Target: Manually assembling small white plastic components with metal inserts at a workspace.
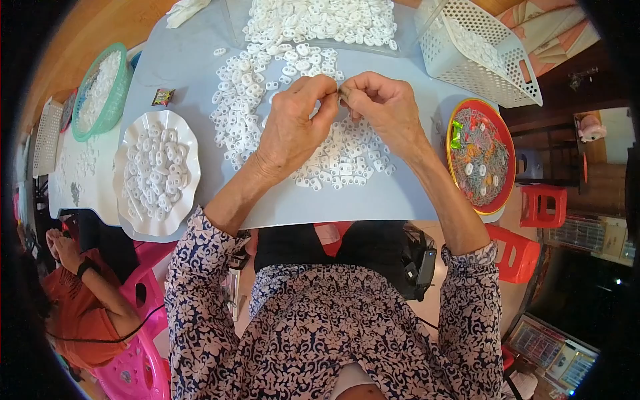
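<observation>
My left hand and my right hand meet fingertip to fingertip above the table. Both are closed in a pinch; a small dark bit shows between them, too small to name. Beneath and around them spreads a loose pile of small white plastic pieces with two holes each. To the left of my left hand stands a white wavy-rimmed plate heaped with similar pieces. Right of my right forearm sits a red round tray holding many thin grey metal bits, several white pieces and a green wrapper.
A clear bin of white pieces stands at the far edge, beside a white perforated basket. A small dark packet and a green basket lie left. Another person in orange sits at the left; red stools stand right.
</observation>
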{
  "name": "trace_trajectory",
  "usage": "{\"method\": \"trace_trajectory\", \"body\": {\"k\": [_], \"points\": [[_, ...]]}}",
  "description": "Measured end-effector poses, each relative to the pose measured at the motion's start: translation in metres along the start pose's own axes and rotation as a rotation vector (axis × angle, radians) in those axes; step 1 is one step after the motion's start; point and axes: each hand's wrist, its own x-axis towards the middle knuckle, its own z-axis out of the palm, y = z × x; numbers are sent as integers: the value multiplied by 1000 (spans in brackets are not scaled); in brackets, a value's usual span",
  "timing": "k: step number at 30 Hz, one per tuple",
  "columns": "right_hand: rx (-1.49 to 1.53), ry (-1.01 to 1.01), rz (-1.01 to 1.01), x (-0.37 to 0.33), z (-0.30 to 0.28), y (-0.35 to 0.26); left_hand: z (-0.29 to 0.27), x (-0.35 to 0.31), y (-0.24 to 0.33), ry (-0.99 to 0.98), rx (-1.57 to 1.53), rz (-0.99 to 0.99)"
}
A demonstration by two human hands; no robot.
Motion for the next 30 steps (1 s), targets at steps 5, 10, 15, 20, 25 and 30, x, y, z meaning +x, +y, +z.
{"method": "trace_trajectory", "body": {"k": [5, 10, 15, 20, 25, 30], "points": [[-6, -11, 3, 0, -1, -2, 0, -1, -3, -49, 25, 13], [22, -20, 12, -1, -2, 1, -2, 2, -5, -156, -293, -296], [57, -39, -28, -2, -3, 3, -6, 4, -9, -220, -572, -413], [67, -61, -48, -1, -4, 5, -5, 4, -8, -197, -823, -581], [40, -88, -24, -1, -5, 7, -7, 3, -10, -165, -725, -461], [24, -49, -25, -1, -9, 1, -4, 3, -6, -145, -654, -471]]}}
